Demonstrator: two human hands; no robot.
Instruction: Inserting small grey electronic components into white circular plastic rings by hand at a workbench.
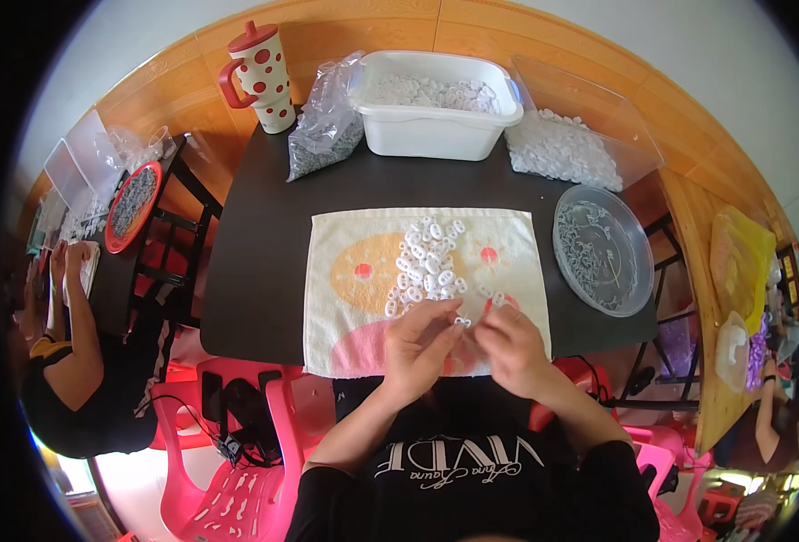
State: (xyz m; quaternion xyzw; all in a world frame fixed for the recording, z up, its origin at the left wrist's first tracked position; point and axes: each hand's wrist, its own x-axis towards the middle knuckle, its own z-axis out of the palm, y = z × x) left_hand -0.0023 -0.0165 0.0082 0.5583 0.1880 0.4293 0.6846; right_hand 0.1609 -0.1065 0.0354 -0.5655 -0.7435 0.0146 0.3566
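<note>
Well, lots of things sit around the dark surface (246, 271). A towel (327, 244) lies in the middle and reaches to the near edge. On it is a pile of white pieces (431, 262), just past the left hand (422, 348). A few pale bits lie just past the right hand (510, 348) too. Along the far edge, from left to right, there is a clear bag (325, 149) with grey bits, a white tub (436, 135) full of pale pieces, and a clear box (598, 95) with white pieces in it. A spotted cup (269, 86) stands by the far left corner. A round clear tray (641, 280) with grey bits is at the right edge.

Both arms come up from the near edge, and the 2 hands are close together over the near part of the towel. The left hand is narrow, its thumb and pointing finger pinching 1 small white piece (462, 322). The right hand is bent in close beside it, fingers curled.

The small white piece is tiny, so its shape is hard to see. The right hand's fingertips are blurry, so I can't tell if they hold anything. The fingers hide a bit of the towel.
</note>
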